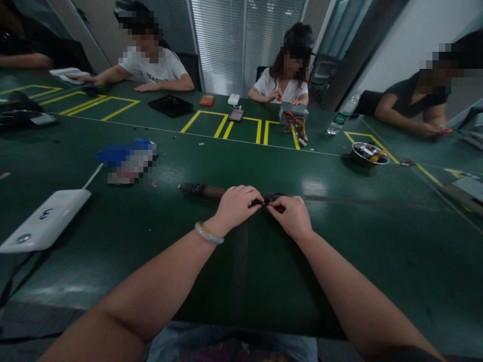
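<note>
A long, dark tool (213,192) (partly hidden) lies crosswise behind a pinched small black piece (265,203).

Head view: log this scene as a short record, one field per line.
left hand: pinching small dark part
right hand: pinching the same part
left wrist: bangle
just beyond hands: dark tool, lying on table
left side: white device
far right: bottle, bowl
part's identity: too small to tell

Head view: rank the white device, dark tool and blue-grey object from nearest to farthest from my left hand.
1. Dark tool: right by your left hand.
2. Blue-grey object: farther left.
3. White device: far left, closer to the camera.
</note>
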`<move>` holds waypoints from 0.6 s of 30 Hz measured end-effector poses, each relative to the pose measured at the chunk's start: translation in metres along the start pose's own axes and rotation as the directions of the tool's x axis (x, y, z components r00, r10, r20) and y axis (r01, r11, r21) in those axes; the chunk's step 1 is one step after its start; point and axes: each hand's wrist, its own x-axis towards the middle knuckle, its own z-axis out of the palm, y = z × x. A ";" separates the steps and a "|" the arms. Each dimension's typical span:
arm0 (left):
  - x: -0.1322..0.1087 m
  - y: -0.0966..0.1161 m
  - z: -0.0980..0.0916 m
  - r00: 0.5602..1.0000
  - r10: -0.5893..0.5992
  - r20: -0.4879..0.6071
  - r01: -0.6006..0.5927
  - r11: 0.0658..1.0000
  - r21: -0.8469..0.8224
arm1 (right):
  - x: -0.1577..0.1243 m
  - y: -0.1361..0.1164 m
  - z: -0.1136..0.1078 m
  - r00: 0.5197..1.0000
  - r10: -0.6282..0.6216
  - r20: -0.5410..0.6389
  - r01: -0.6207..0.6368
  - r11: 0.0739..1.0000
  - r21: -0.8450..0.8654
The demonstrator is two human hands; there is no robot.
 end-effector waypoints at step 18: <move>0.000 -0.003 0.002 1.000 0.003 0.003 -0.003 1.000 -0.008 | 0.001 0.001 0.005 0.999 -0.030 -0.017 0.030 0.999 -0.022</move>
